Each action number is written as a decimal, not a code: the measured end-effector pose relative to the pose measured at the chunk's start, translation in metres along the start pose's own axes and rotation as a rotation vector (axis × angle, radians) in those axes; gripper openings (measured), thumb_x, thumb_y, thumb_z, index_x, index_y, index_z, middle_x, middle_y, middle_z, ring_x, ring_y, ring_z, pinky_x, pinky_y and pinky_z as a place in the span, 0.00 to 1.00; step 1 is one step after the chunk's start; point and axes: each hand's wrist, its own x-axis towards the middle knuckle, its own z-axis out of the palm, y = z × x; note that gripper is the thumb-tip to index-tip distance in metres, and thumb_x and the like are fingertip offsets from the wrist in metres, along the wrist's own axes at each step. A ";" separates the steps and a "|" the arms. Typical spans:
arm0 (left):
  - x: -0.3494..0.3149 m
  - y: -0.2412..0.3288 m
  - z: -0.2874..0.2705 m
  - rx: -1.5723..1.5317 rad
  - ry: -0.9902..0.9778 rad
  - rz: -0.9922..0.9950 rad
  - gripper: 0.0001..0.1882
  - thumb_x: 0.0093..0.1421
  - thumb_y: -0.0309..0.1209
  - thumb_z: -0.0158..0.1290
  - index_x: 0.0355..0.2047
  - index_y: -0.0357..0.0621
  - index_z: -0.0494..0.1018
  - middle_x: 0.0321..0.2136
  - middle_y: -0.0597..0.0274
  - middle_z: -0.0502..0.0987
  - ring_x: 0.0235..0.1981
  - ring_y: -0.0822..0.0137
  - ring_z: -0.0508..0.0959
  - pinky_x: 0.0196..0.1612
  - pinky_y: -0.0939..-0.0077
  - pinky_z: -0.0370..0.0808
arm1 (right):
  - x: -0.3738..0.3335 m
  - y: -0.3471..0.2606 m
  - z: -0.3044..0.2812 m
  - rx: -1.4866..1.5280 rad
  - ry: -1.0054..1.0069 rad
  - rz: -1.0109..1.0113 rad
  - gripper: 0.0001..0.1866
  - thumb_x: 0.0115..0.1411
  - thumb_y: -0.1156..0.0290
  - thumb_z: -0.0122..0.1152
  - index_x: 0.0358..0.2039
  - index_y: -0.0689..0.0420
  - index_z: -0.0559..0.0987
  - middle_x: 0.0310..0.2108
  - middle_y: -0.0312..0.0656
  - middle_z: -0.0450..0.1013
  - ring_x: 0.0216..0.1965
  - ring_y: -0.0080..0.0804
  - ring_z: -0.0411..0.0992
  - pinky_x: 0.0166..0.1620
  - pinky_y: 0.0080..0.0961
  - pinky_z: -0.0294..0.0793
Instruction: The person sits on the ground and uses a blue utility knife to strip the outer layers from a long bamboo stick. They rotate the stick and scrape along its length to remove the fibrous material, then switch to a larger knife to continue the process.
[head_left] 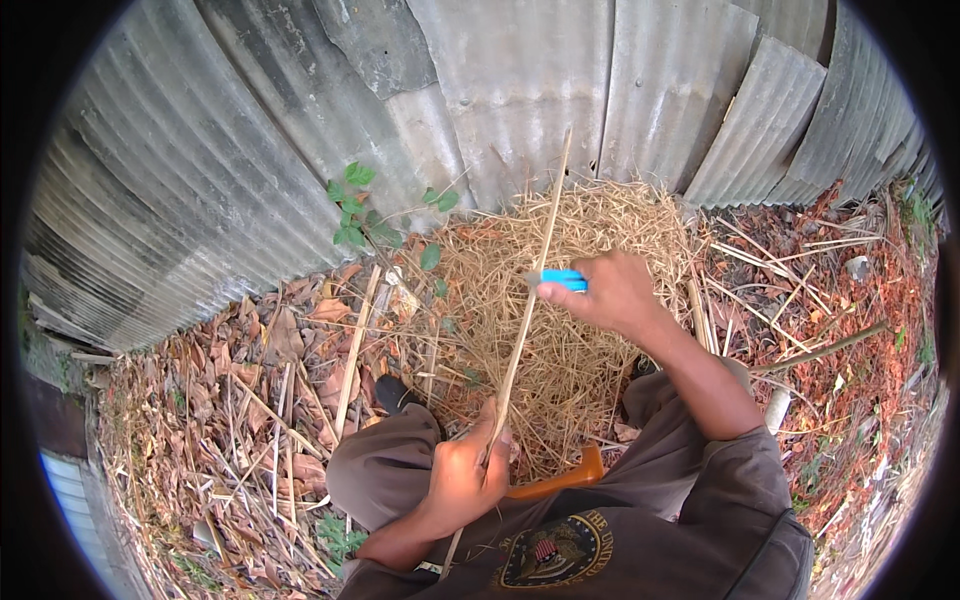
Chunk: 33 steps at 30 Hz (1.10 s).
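Note:
My left hand (465, 470) is closed around the lower part of a long, thin, pale strip (522, 335), bamboo-like in look. The strip slants up and away from my lap, its far tip in front of the metal wall. Higher up on it, my right hand (615, 290) grips a blue-handled cutter knife (562, 279). The front end of the knife meets the strip's side; the blade itself is too small to make out clearly. A heap of straw-like shavings (590, 380) lies below both hands. Between my legs rests an orange curved piece (565, 478), partly hidden.
A corrugated metal wall (530, 90) rises just ahead. A green-leaved plant (352, 205) grows at its foot. Dry leaves (290, 335) and loose sticks (357, 350) cover the ground to the left; more thin strips (765, 262) and reddish debris lie to the right.

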 end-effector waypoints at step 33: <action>0.006 0.001 0.008 0.194 -0.014 0.064 0.24 0.59 0.20 0.50 0.55 0.26 0.63 0.17 0.50 0.73 0.16 0.65 0.77 0.21 0.76 0.70 | 0.029 0.051 0.010 -0.025 0.238 0.058 0.39 0.50 0.27 0.49 0.09 0.55 0.74 0.06 0.42 0.64 0.09 0.41 0.66 0.16 0.37 0.64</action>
